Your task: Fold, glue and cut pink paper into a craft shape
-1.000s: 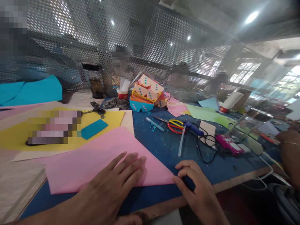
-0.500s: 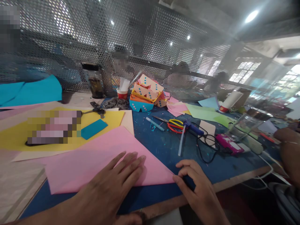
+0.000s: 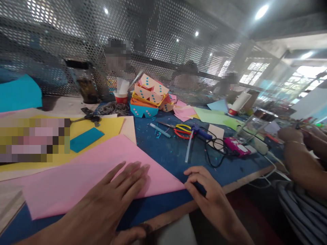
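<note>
At lower left-centre of the frame, I find the pink paper [image 3: 87, 177] under my flat, outstretched left hand [image 3: 116, 192], my right hand [image 3: 208, 190] at its right tip, whether pinching I cannot tell, and judge it light, easily creased, best held at corners.

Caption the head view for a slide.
Left hand spread on pink paper, right hand at its pointed corner, scissors lying beyond.

From just above a long blue-topped table [image 3: 163, 148], the head camera is looking down. It is facing a grey perforated metal screen [image 3: 153, 42].
</note>
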{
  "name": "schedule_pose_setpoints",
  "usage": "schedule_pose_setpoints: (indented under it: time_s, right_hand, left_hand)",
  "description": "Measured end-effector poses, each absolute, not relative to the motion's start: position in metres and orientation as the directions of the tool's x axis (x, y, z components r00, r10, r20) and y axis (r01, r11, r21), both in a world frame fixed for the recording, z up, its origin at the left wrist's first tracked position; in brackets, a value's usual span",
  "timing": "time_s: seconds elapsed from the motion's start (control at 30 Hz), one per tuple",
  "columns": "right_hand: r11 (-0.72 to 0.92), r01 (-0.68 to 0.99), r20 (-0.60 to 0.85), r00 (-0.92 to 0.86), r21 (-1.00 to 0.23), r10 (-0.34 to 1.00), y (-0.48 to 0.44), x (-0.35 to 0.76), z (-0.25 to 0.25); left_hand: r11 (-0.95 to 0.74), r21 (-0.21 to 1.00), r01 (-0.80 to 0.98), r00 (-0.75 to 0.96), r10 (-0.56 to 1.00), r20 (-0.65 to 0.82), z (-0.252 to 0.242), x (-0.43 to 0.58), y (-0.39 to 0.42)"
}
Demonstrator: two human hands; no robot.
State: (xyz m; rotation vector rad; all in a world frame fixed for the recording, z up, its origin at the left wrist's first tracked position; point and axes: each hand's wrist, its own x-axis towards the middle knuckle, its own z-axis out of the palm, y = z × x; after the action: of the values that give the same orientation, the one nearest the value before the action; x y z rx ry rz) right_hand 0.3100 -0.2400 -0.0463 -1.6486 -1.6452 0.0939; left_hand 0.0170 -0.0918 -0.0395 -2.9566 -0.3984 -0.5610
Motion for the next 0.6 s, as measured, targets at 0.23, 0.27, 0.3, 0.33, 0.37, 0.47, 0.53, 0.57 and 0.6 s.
schedule_pose_setpoints:
  time_s: [0.23,0.27,0.3,0.33,0.37,0.47,0.53,0.57,0.6]
  right_hand:
    - [0.110,0.789,0.435,0.211,-0.604,0.875,-0.241,0.308,-0.042]
    - [0.111,0.789,0.437,0.212,-0.604,0.874,-0.241,0.308,-0.041]
    - [0.115,0.789,0.441,0.210,-0.603,0.872,-0.241,0.307,-0.041]
    - [0.121,0.790,0.446,0.206,-0.601,0.871,-0.241,0.307,-0.041]
    - [0.126,0.791,0.449,0.200,-0.598,0.871,-0.241,0.307,-0.041]
    - [0.131,0.789,0.443,0.192,-0.600,0.876,-0.242,0.307,-0.040]
    - [0.125,0.784,0.429,0.192,-0.608,0.883,-0.242,0.307,-0.040]
    - [0.123,0.783,0.424,0.192,-0.610,0.885,-0.243,0.307,-0.040]
    - [0.121,0.783,0.422,0.192,-0.610,0.886,-0.243,0.307,-0.040]
  left_hand:
    - [-0.964,-0.029,0.264,0.896,0.234,0.378,-0.051,0.017,-0.087]
    - [-0.966,-0.023,0.258,0.893,0.229,0.387,-0.051,0.017,-0.086]
    - [-0.968,-0.022,0.249,0.890,0.220,0.399,-0.052,0.017,-0.085]
    - [-0.970,-0.028,0.240,0.889,0.209,0.407,-0.052,0.017,-0.085]
    - [-0.971,-0.036,0.235,0.889,0.200,0.411,-0.052,0.017,-0.085]
    - [-0.968,-0.032,0.248,0.886,0.213,0.411,-0.052,0.020,-0.089]
    - [-0.956,0.016,0.293,0.870,0.274,0.410,-0.052,0.023,-0.095]
    - [-0.947,0.042,0.317,0.860,0.306,0.409,-0.053,0.024,-0.097]
    - [-0.940,0.062,0.336,0.852,0.331,0.406,-0.053,0.024,-0.099]
